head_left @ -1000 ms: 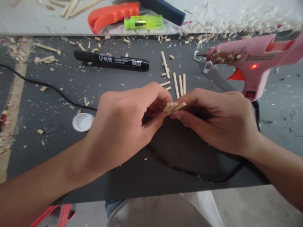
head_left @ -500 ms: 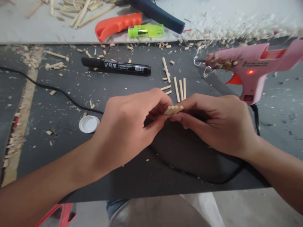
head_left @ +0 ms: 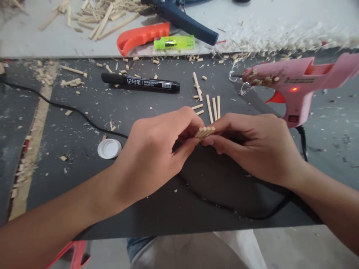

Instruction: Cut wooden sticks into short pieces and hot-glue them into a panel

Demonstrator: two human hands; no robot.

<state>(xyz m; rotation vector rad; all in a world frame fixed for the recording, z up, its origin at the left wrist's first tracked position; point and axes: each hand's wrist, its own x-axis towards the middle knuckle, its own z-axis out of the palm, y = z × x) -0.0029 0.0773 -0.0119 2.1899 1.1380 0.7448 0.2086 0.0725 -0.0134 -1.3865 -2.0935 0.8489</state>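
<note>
Several short wooden sticks (head_left: 205, 132) are pressed side by side in a row between both hands, their cut ends facing up toward me. My left hand (head_left: 161, 144) pinches the row from the left with thumb and forefinger. From the right, my right hand (head_left: 249, 144) grips it with thumb and fingers. The lower part of the row is hidden behind the fingers. Just beyond the fingertips, a few loose wooden sticks (head_left: 214, 108) lie on the dark table (head_left: 157, 209). A pink hot glue gun (head_left: 297, 84) with a lit red light lies right of them.
A black permanent marker (head_left: 140, 83) lies beyond my left hand, and a white cap (head_left: 109, 148) beside it. Farther back are an orange handle (head_left: 143, 35), a yellow-green lighter (head_left: 174, 42), a blue-handled tool (head_left: 190, 24) and a stick pile (head_left: 103, 16). A black cable (head_left: 84, 117) crosses the table.
The view has shifted slightly, so the table things appear a little lower and the left ones farther right. The row has closed up: a gap before its rightmost stick is gone.
</note>
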